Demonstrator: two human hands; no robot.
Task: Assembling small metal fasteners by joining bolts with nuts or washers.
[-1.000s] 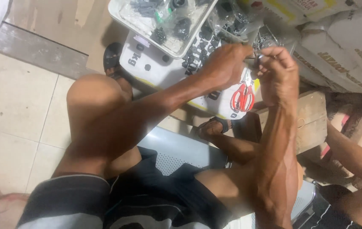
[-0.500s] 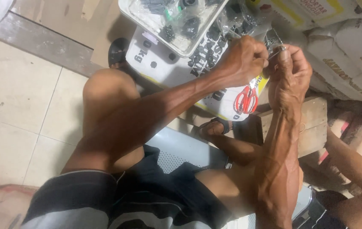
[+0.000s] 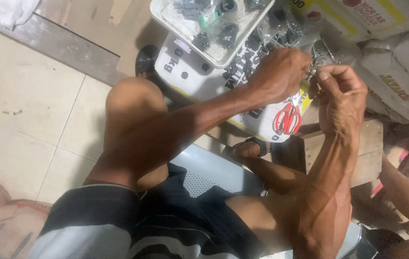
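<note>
**Two Hands Pinch a Tiny Metal Part Above a White Bucket**

While the person sits with knees apart, both hands meet up high over a pile of things. A white tray (image 3: 166, 17) sits at the top, full of small clear bags (image 3: 214, 29) with dark parts inside. Under it stands a white bucket (image 3: 190, 76) with black marks and a yellow band low on its side. Red scissors (image 3: 287, 119) lie on the bucket, just below the hands. At the top right lie big pale sacks (image 3: 396, 72), and one has a yellow label with a red shape. A wooden block (image 3: 370, 148) sits under the right wrist. A folded white cloth (image 3: 10, 9) is in the top left corner, on the tiled floor (image 3: 22, 120).

Since half a second ago, the hands have stayed pressed together at the same spot over the bucket. The view has only slid a little, so the tray and bucket sit a bit lower and more to the right.

The left hand (image 3: 281, 74) is curled tight, and the right hand (image 3: 341, 93) is curled too. Between them sits a small shiny metal part (image 3: 313, 72). The fingers of both hands pinch it from each side. It is too small to tell what it is.
</note>
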